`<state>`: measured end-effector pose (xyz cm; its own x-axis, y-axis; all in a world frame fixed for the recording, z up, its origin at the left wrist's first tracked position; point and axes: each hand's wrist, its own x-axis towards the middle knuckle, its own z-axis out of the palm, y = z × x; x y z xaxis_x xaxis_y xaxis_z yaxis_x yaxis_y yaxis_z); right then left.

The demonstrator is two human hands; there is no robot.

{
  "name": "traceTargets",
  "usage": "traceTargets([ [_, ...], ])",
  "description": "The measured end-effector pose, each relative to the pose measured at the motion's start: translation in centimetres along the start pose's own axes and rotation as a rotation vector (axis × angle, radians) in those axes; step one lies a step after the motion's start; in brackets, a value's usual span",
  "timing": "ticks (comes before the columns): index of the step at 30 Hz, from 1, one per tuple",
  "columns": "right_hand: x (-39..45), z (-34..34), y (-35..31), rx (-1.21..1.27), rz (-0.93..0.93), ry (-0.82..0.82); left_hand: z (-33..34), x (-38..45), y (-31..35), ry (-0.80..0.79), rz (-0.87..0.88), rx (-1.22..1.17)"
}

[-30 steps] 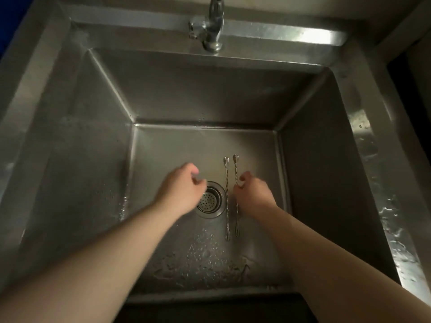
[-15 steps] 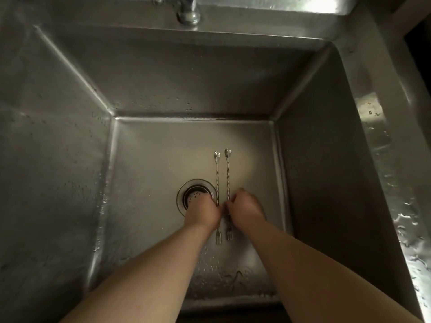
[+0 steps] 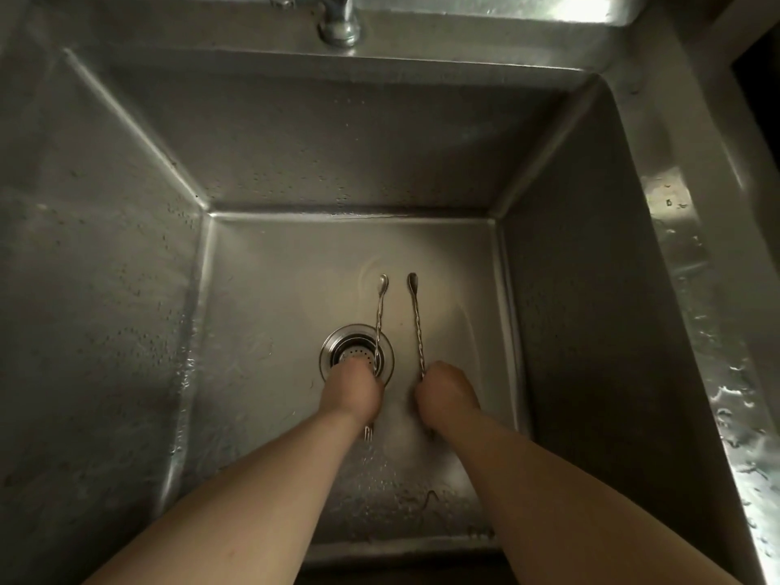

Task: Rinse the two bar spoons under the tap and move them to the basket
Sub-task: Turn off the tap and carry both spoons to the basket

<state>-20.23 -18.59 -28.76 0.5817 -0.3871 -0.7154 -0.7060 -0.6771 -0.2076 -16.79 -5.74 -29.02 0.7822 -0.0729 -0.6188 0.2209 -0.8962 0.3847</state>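
Two thin twisted-stem bar spoons point away from me, bowls toward the sink's back wall. My left hand (image 3: 352, 388) is closed around the left bar spoon (image 3: 379, 316), whose stem crosses the drain and whose forked end shows below my wrist. My right hand (image 3: 443, 390) grips the right bar spoon (image 3: 415, 320) near its lower end. The spoons are held a short way apart over the floor of the steel sink (image 3: 274, 289). The tap base (image 3: 339, 19) stands at the back rim; no water stream is visible. No basket is in view.
A round drain strainer (image 3: 344, 352) sits in the sink floor just ahead of my left hand. Water drops cover the near floor and the wet right rim (image 3: 692, 297). The sink walls are deep and steep on all sides.
Both hands came together onto the lying spoons and closed on one each. The spoons have since spread apart, the left one shifting over the drain. The camera tilted down.
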Motion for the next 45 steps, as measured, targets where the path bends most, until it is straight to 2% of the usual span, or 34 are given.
traceTargets([
  [7, -1.8, -0.9, -1.1, 0.026, -0.074, -0.010, -2.2, -1.8, -0.5, 0.121, 0.071, -0.076],
  [12, -5.4, -3.9, -2.8, 0.118, -0.189, 0.108, -5.9, -4.8, 0.4, 0.229, 0.171, -0.130],
  [19, -15.6, -10.7, -2.8, 0.324, -0.369, 0.330, -13.4, -12.4, 3.1, 0.315, 0.461, -0.059],
  [25, -25.3, -17.3, -1.2, 0.379, -0.476, 0.489, -19.1, -20.2, 8.3, 0.357, 0.686, -0.102],
  [31, -32.8, -25.7, 2.2, 0.417, -0.521, 0.703, -22.8, -28.1, 17.3, 0.402, 0.908, -0.121],
  [35, -36.6, -31.8, 6.9, 0.412, -0.462, 0.833, -24.0, -32.5, 24.7, 0.364, 1.073, -0.162],
  [39, -38.9, -36.7, 12.8, 0.432, -0.324, 0.943, -23.2, -35.8, 31.7, 0.279, 1.134, -0.160],
  [42, -39.5, -39.3, 17.2, 0.436, -0.229, 0.985, -21.2, -37.8, 36.5, 0.140, 1.088, -0.154],
  [45, -39.1, -40.9, 21.1, 0.452, -0.124, 0.958, -18.1, -39.3, 40.8, -0.020, 0.966, -0.136],
])
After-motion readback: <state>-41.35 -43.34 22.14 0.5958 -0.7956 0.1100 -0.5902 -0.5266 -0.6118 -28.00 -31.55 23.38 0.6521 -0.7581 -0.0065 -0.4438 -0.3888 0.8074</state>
